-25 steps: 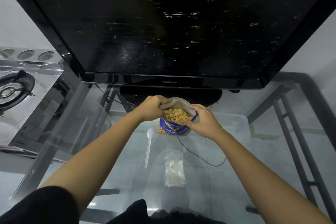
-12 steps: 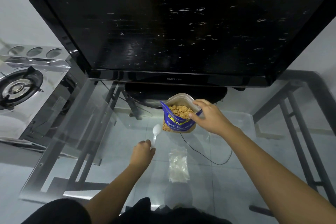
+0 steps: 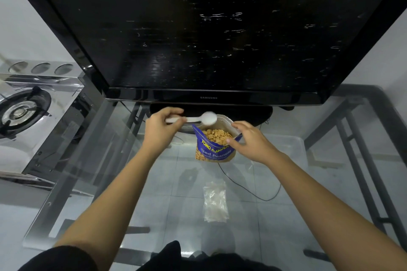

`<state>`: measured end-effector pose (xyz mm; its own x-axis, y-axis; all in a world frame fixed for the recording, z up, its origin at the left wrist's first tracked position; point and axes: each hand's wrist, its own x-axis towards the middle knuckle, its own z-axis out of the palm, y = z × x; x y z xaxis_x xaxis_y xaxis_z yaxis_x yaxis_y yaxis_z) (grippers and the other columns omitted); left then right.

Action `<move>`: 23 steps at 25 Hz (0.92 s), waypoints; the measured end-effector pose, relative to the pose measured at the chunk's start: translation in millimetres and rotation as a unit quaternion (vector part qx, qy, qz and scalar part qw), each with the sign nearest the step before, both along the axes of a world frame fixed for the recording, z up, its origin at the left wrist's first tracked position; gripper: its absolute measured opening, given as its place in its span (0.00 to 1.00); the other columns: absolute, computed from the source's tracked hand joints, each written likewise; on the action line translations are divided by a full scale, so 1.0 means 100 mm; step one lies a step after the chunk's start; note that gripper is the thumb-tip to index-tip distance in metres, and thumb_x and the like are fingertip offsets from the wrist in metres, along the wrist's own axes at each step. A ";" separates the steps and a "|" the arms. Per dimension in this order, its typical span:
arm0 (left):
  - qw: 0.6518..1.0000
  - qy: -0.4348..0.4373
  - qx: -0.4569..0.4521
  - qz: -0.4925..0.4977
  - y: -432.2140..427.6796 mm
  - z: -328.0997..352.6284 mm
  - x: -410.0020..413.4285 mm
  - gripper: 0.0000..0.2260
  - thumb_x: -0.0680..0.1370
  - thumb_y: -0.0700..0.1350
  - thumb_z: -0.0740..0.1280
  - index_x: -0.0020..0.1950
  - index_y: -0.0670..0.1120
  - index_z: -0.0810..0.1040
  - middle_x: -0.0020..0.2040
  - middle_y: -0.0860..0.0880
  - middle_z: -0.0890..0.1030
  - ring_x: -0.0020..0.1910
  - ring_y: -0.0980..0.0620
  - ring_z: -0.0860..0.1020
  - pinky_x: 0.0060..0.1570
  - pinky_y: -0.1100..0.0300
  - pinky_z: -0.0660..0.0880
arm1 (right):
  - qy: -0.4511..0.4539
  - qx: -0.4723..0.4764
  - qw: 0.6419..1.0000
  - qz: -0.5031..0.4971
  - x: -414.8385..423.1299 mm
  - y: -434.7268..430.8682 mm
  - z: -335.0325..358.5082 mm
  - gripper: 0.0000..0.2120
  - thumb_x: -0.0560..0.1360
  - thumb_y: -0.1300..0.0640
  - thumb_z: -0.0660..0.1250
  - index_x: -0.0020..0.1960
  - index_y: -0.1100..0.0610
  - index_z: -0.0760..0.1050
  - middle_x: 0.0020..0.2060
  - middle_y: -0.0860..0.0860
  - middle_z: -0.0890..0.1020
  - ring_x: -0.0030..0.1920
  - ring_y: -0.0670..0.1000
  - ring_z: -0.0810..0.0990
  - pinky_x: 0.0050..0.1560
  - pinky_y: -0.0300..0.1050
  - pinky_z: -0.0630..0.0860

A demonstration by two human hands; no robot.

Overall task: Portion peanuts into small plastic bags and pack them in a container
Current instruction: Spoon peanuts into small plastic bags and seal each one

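"SAMSUNG" in pale letters on the lower bezel of the black television (image 3: 211,28), straight beyond both hands. On the blue band of the peanut pouch (image 3: 214,149), yellow capitals "TONG GARDEN", partly cut off by the fold, and below them in white "…ted Peanuts", the first letters lost round the curve of the pack.

Left hand (image 3: 161,126) closed on the handle of a white plastic spoon (image 3: 193,119), gripped near the handle's end. Spoon lying roughly level, long axis running sideways from the grip toward the right hand, oval bowl at the far tip, just over the back rim of the pouch mouth. Nothing visible in the bowl.

Right hand (image 3: 251,142) pinching the right edge of the pouch mouth between thumb and fingers, holding it open. Pouch upright on the glass table (image 3: 110,160), mouth facing up, between the two hands and just below the spoon tip. Pale golden, skinless peanuts (image 3: 217,135) filling it nearly to the blue band; lower front tan.

Nearer the body than either grip, flat on the glass: a small stack of clear plastic bags (image 3: 215,201), long axis pointing away from the body. Beyond the right wrist, a clear plastic container (image 3: 293,149). Far out past the left hand, a steel gas stove (image 3: 24,112).
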<state>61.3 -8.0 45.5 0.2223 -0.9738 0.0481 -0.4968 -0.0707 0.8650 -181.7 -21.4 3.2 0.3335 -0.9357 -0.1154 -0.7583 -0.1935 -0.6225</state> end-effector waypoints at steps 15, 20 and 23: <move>0.997 -0.066 0.040 0.019 -0.30 -0.14 -0.39 0.20 0.75 0.50 0.69 0.62 0.42 0.72 0.47 0.49 0.75 0.44 0.52 0.76 0.42 0.67 0.74 | 0.008 0.014 1.000 0.006 0.02 0.00 0.04 0.29 0.76 0.49 0.64 0.73 0.58 0.60 0.71 0.52 0.65 0.68 0.51 0.66 0.58 0.40 0.68; 0.994 -0.005 -0.107 0.025 0.50 -0.47 -0.51 0.03 0.77 0.42 0.66 0.49 0.47 0.76 0.39 0.50 0.77 0.36 0.62 0.73 0.37 0.72 0.70 | -0.071 -0.173 0.978 -0.088 0.07 0.52 -0.17 0.14 0.78 0.54 0.60 0.60 0.59 0.74 0.55 0.53 0.77 0.56 0.50 0.75 0.55 0.38 0.71; 0.991 -0.095 -0.037 -0.083 1.01 -1.08 -0.50 0.04 0.75 0.41 0.67 0.47 0.43 0.80 0.42 0.46 0.81 0.38 0.61 0.76 0.41 0.67 0.74 | -0.055 -0.115 0.987 -0.096 0.07 0.98 -0.64 0.15 0.78 0.55 0.56 0.58 0.61 0.75 0.54 0.56 0.79 0.56 0.55 0.77 0.58 0.34 0.65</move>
